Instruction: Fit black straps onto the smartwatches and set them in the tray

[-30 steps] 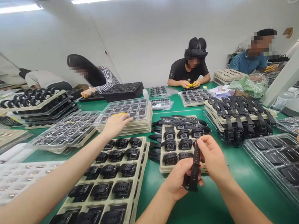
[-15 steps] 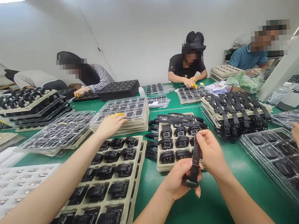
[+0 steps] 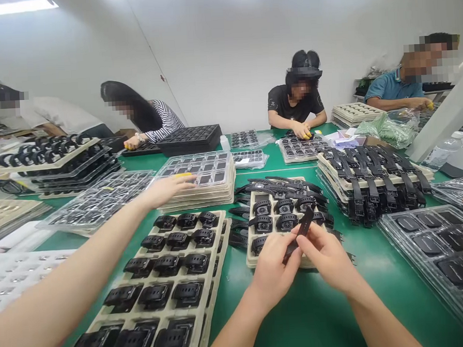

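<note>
Both of my hands are on one black watch (image 3: pixel 305 223). My left hand (image 3: pixel 274 262) closes around its lower part, so the watch case is mostly hidden by the fingers. With thumb and fingers, my right hand (image 3: pixel 324 251) pinches the strap, whose holed end points up between the hands. Just behind them lies a beige tray (image 3: pixel 250 258) of black watches, with straps spread past its edges. Left of my hands stands a larger beige tray (image 3: pixel 207 299) with rows of black watches, straps curled over.
A co-worker's arm (image 3: pixel 104 263) reaches across from the left to a stack of clear-lidded trays (image 3: pixel 201 193). Stacked watch trays (image 3: pixel 356 180) and clear blister trays (image 3: pixel 418 257) stand at right. A white foam tray (image 3: pixel 23 277) lies left. Several people sit opposite.
My hands have moved up and closer together, bringing the watch nearer the tray. My right hand's grip has shifted down the strap. The view has turned slightly left.
</note>
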